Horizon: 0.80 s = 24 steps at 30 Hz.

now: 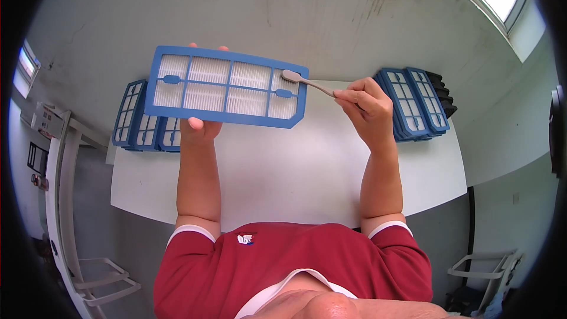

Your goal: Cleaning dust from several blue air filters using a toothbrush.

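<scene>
My left hand (pixel 204 130) grips a blue-framed air filter (pixel 248 74) from behind and holds it up above the table. Its thumb shows at the lower edge and fingertips show over the top edge; the palm is hidden. White pleats fill the panes of the filter. Between the thumb and fingers of my right hand (pixel 367 109) is the handle of a grey-brown toothbrush (pixel 319 86). The brush head lies over the upper right part of the filter, and its bristle side is turned away from view.
Blue-framed filters (pixel 131 115) stand at the left of the white table (pixel 289 171). More stacked filters (pixel 407 103) are at the right, beside black parts (pixel 442 94). The wall (pixel 248 12) rises behind the table. White metal frames (pixel 106 280) stand on the floor at the left.
</scene>
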Available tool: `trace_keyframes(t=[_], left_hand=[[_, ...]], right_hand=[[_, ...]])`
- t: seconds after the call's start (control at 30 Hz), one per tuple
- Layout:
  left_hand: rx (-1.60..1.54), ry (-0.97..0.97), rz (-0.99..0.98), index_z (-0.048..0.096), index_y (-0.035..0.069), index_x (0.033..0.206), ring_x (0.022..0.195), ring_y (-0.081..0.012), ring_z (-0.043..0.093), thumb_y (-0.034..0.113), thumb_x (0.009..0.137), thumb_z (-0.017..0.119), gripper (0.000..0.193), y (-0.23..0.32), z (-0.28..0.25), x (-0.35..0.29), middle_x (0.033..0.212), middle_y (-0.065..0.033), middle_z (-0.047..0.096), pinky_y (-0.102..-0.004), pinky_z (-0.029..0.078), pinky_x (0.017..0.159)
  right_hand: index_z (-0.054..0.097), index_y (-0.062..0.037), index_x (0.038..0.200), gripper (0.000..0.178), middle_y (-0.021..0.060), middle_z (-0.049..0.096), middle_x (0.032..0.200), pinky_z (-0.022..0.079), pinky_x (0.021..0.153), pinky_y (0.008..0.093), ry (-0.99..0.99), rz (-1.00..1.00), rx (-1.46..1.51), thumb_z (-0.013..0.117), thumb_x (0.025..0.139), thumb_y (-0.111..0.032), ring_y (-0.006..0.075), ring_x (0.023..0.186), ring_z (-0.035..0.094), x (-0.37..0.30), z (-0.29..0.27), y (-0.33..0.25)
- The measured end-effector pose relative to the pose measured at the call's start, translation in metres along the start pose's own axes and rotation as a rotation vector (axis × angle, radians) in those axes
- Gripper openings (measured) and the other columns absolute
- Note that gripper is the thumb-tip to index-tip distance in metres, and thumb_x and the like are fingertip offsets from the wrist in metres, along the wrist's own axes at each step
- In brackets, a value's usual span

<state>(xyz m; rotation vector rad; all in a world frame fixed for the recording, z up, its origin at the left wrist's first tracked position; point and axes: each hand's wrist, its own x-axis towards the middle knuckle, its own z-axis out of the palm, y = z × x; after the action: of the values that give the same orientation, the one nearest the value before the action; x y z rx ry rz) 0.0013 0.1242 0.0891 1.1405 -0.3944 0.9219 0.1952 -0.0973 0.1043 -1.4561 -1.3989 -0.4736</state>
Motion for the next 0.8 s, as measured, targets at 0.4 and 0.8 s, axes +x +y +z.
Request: trace_keyframes(t=[0.4,0.8], left_hand=[[-0.007,0.045,-0.002,0.028,0.016,0.139,0.129,-0.0299,0.036,0.039,0.054,0.086,0.106,0.003,-0.001,0.003,0.137,-0.0159,0.04,-0.0458,0.042,0.101],[0.067,0.069,-0.028,0.033,0.015,0.136,0.127,-0.028,0.041,0.041,0.05,0.088,0.104,0.001,0.005,0.004,0.129,-0.0129,0.048,-0.0448,0.044,0.099]], right_hand=[[0.067,-0.0072,0.08,0.019,0.0031,0.055,0.07,0.038,0.044,0.0239,0.125,-0.139,-0.083,0.075,0.066,0.004,0.0126,0.057,0.051,-0.003,0.018,0.005],[0.07,-0.0055,0.082,0.017,0.0029,0.057,0.07,0.038,0.046,0.0233,-0.111,0.017,0.125,0.073,0.069,0.004,0.0111,0.057,0.052,-0.002,0.004,-0.002]])
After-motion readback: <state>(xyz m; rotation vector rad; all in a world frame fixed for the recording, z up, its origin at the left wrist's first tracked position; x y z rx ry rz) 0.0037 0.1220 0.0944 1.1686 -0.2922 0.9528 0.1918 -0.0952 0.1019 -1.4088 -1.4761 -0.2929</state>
